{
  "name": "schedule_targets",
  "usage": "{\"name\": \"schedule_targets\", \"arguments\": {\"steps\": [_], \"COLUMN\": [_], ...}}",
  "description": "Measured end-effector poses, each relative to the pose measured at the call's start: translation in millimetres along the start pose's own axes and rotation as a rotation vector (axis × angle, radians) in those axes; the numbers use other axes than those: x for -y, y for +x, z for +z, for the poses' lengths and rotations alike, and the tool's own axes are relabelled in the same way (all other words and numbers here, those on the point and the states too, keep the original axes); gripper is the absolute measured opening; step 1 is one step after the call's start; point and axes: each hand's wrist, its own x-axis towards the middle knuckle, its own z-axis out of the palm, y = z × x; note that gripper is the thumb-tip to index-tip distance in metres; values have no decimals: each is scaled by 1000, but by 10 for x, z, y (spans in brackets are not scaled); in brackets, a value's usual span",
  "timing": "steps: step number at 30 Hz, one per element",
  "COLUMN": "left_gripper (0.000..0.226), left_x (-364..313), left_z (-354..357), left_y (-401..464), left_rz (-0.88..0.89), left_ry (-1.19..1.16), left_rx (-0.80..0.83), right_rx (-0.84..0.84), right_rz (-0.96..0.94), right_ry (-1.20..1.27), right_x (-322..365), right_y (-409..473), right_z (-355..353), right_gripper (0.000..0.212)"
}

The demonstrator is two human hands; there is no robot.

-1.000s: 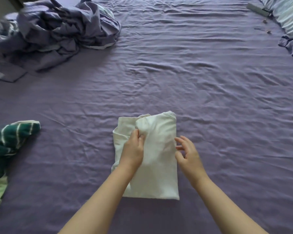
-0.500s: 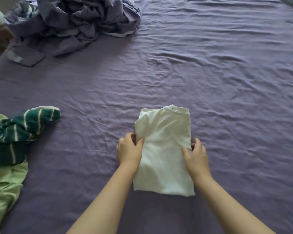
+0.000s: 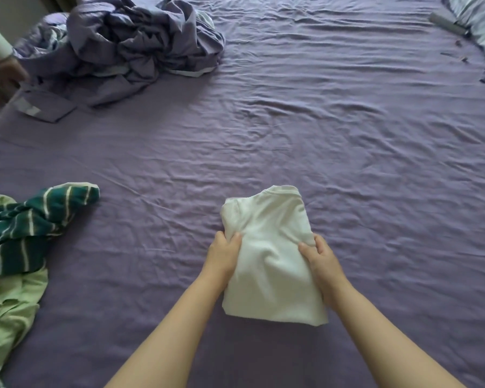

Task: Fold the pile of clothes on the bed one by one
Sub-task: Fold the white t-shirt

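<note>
A white shirt (image 3: 272,247), folded into a narrow rectangle with its collar at the far end, lies on the purple bed sheet (image 3: 347,163) in front of me. My left hand (image 3: 224,254) grips its left edge, thumb on top. My right hand (image 3: 321,261) grips the right edge the same way. The near part of the shirt bulges slightly between my hands. At the left edge lies a heap of clothes: a dark green striped garment (image 3: 31,225) on top of a light green one (image 3: 9,309).
A crumpled purple duvet (image 3: 129,49) sits at the far left. A pillow (image 3: 479,21) and a grey remote-like object (image 3: 447,23) lie at the far right corner. Another person's hand and sleeve (image 3: 0,63) show at the left edge.
My left hand left the top of the shirt and took its left edge; my right hand closed on the right edge. The view shifted, bringing more of the green clothes into sight.
</note>
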Motion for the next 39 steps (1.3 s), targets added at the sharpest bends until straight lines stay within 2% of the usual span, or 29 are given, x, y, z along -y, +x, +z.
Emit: {"name": "schedule_targets", "arguments": {"steps": [4, 7, 10, 13, 16, 21, 24, 34, 39], "left_gripper": [16, 15, 17, 14, 21, 28, 25, 19, 29], "left_x": [102, 154, 159, 119, 34, -175, -384, -818, -998], "left_z": [99, 216, 379, 563, 711, 861, 952, 1163, 1207], "left_y": [-265, -508, -813, -1139, -1482, -2030, -2383, -3447, -4054], "left_rz": [88, 92, 68, 53, 54, 78, 100, 142, 201], "left_ry": [-68, -133, -217, -331, -387, -398, -429, -421, -329], "left_rx": [17, 23, 68, 109, 145, 229, 301, 521, 639], "right_rx": [94, 117, 86, 124, 139, 25, -7, -222, -330], "right_rz": [-11, -29, 37, 114, 30, -148, -216, -361, -378], "right_ry": [90, 44, 2, -50, -60, -56, -87, -215, -233], "right_x": [-47, -123, -178, -213, -203, -47, 87, 398, 450], "right_y": [-196, -354, -535, -740, -1004, -1520, -1865, -3126, -3801], "right_z": [-241, -456, -720, -1003, -1260, -1696, -1983, -2723, -3017], "right_gripper": [28, 26, 17, 24, 14, 17, 20, 22, 27]}}
